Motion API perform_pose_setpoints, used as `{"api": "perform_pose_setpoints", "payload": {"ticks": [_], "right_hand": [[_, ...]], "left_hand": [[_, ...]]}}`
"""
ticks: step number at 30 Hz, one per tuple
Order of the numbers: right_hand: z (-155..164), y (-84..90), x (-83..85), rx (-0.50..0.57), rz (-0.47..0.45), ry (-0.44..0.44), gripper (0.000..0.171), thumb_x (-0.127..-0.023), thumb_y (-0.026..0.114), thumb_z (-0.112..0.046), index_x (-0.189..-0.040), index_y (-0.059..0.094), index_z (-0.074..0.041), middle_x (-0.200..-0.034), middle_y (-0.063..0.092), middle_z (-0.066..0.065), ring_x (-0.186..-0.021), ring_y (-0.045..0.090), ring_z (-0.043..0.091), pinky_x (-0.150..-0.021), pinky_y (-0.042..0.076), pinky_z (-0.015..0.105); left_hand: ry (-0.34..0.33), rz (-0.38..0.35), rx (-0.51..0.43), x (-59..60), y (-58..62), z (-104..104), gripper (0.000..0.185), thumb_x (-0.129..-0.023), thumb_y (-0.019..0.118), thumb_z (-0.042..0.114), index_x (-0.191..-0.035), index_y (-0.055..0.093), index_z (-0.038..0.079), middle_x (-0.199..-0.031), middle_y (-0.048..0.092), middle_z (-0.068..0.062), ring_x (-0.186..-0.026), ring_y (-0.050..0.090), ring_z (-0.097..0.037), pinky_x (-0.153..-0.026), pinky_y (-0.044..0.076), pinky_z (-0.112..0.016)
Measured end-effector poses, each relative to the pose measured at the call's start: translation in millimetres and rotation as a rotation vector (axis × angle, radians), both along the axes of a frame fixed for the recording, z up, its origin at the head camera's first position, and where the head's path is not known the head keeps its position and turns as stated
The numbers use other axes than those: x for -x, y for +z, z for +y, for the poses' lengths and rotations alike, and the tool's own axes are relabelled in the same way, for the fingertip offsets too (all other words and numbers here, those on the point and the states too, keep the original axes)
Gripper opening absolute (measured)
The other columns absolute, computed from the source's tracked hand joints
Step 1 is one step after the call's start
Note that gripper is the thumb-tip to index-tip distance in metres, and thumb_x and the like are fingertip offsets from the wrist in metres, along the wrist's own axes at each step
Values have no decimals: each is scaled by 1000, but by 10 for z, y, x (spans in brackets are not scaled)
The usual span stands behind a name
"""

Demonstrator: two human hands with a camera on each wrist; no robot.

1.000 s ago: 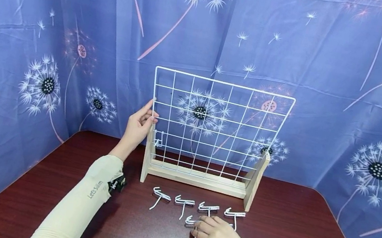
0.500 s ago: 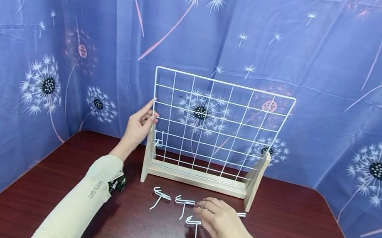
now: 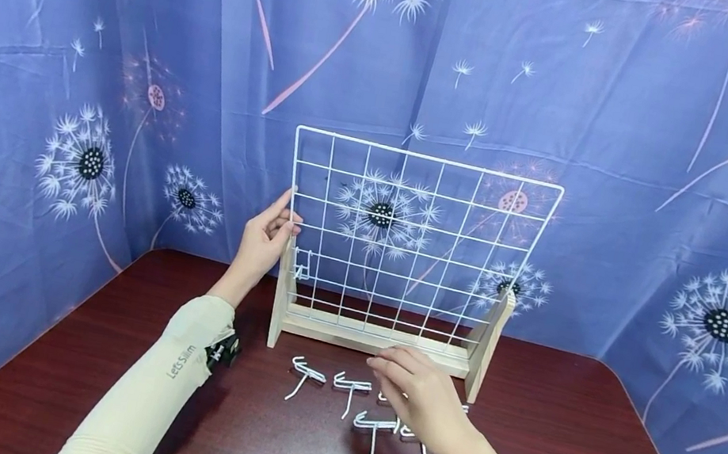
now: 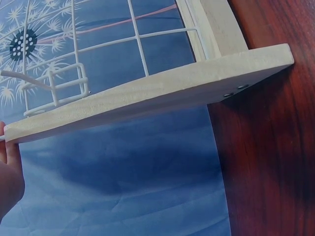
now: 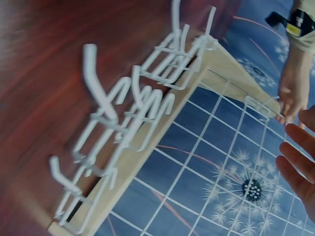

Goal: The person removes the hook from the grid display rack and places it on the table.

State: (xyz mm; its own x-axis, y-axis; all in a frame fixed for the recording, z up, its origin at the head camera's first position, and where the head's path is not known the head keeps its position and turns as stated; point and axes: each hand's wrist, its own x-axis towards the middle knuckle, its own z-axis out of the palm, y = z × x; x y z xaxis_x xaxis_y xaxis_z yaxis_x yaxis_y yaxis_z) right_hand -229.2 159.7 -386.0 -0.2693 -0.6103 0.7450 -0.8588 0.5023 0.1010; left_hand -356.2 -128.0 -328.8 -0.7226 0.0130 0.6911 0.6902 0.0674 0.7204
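Observation:
A white wire grid (image 3: 409, 218) stands upright in a wooden base (image 3: 374, 337) on a dark red table (image 3: 550, 451). My left hand (image 3: 276, 232) grips the grid's left edge, above the wooden upright. One white hook (image 3: 303, 265) hangs on the grid's lower left, also seen as the hung hook (image 4: 59, 86) in the left wrist view. Several loose white hooks (image 3: 352, 386) lie in front of the base. My right hand (image 3: 397, 373) hovers over them with relaxed fingers (image 5: 300, 167) and holds nothing. It hides part of the hook row.
Blue dandelion-print cloth (image 3: 69, 89) walls the table on three sides. The wrist camera strap (image 3: 222, 352) sits on my left sleeve. In the right wrist view the loose hooks (image 5: 123, 113) lie just before the base.
My right hand has lifted off the front hooks and moved up and left toward the base, uncovering a hook. The left hand and grid have not moved.

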Motion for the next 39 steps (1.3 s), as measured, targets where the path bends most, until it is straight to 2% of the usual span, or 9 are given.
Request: {"api": "perform_pose_setpoints", "payload": {"ticks": [5,11,15,18,20,22,28,34,39], "right_hand": [[-77,77,44,57,-12,9,17,-94,59,-13,-102,72,-4,-98,70,7,-93,65,23,-87,55,34],[-166,139,66,105,-46,-5,17,-90,65,-11,-103,72,-4,-101,70,8,-96,64,24,-90,54,31],[-239,191,93,143,-77,5,18,-84,69,-4,-102,72,-3,-102,70,8,-97,64,22,-90,53,29],[-304,230,120,172,-100,6,19,-83,70,-2,-102,72,-4,-102,70,6,-97,63,21,-91,52,27],[-356,244,147,197,-105,6,22,-81,71,-1,-102,72,-5,-102,70,5,-97,63,21,-90,53,27],[-409,251,176,216,-109,1,22,-81,72,0,-102,73,-7,-102,70,5,-97,63,20,-89,53,27],[-553,275,276,252,-123,-20,20,-82,72,-1,-101,74,-7,-101,70,5,-98,64,20,-91,52,28],[-667,269,412,290,-146,-40,18,-82,72,-1,-99,74,-6,-99,71,5,-94,64,20,-83,55,30],[-763,279,515,330,-172,-53,14,-84,71,-3,-97,74,-4,-96,72,6,-91,65,21,-82,55,32]], "left_hand": [[1,-4,1,4,7,5,55,-91,47,-15,-144,40,-1,-101,58,-38,-89,56,-49,-77,56,-23],[-18,-7,-11,11,11,8,56,-91,47,-15,-144,40,0,-100,57,-39,-88,56,-48,-79,56,-26],[-10,-19,-10,13,1,-4,55,-92,47,-14,-145,40,1,-100,58,-37,-86,60,-36,-80,56,-24],[-7,-27,-10,12,-6,-9,55,-92,47,-13,-145,40,2,-100,59,-35,-86,61,-33,-81,56,-24],[-9,-30,-13,10,-8,-6,55,-92,48,-13,-145,40,2,-100,59,-34,-87,59,-40,-82,56,-25],[-8,-31,-13,12,-11,-5,55,-92,47,-13,-145,40,2,-100,59,-34,-88,58,-42,-82,56,-25],[-6,-11,-7,5,-11,-1,55,-92,48,-14,-144,40,1,-99,59,-36,-83,61,-30,-81,56,-25],[-1,-11,-3,2,-18,0,55,-92,47,-14,-144,40,1,-99,59,-36,-88,58,-46,-82,56,-25],[4,-6,3,-6,-10,-3,55,-92,47,-14,-145,39,0,-100,58,-37,-86,61,-34,-82,56,-26]]}}
